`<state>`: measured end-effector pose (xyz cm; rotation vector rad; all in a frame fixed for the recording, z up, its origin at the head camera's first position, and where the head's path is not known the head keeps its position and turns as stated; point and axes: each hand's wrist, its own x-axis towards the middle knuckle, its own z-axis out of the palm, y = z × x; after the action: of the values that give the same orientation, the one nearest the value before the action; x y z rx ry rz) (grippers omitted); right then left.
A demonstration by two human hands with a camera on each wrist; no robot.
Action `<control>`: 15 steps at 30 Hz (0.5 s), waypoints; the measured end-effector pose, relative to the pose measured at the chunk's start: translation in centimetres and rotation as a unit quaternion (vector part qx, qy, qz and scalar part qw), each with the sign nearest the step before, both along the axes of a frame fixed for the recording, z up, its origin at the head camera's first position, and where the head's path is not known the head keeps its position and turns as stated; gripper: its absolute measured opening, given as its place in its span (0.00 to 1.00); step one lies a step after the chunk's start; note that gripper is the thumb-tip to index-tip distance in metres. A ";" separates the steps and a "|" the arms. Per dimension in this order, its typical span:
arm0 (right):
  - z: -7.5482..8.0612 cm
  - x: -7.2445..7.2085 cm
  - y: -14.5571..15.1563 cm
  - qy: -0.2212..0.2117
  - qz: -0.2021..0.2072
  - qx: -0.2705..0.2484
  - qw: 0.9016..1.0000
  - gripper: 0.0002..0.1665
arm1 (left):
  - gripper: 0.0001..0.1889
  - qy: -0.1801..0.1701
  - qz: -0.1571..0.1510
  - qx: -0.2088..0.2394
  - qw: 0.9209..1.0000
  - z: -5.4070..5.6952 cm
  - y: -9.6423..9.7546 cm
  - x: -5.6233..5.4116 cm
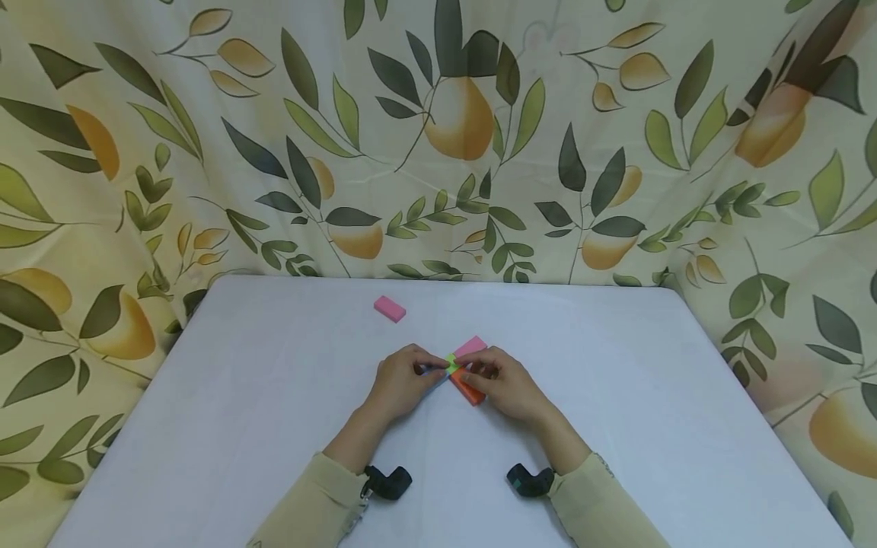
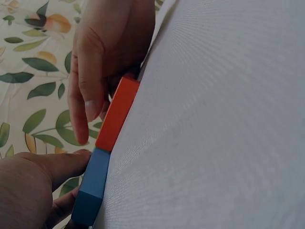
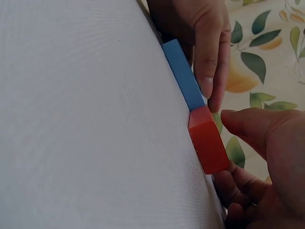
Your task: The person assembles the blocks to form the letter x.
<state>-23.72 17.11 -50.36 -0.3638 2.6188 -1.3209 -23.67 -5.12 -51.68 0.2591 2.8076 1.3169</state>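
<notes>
There are no words, letters, numbers, brand names or signs that I can read anywhere in the three views.

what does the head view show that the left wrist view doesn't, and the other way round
Only the head view: the pink block lying apart beyond the hands, the sleeves and the black devices at both wrists.

Only the left wrist view: the blue block's end face, which can't be made out from above.

Both: the left hand and right hand at the blue block and orange block, the white table and the leaf-patterned cloth.
</notes>
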 end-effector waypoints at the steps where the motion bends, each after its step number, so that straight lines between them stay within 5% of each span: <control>1: 0.0 0.0 0.0 0.000 0.000 0.000 1.000 0.15 | 0.07 -0.002 0.000 0.000 1.000 0.0 0.0 0.0; 15: -0.4 -0.1 0.0 0.011 0.005 0.002 1.000 0.15 | 0.06 0.006 0.005 -0.001 1.000 -0.1 0.1 0.0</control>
<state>-23.83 17.13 -50.80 -0.3926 2.6342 -1.3153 -23.66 -5.06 -51.76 0.2546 2.8218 1.3198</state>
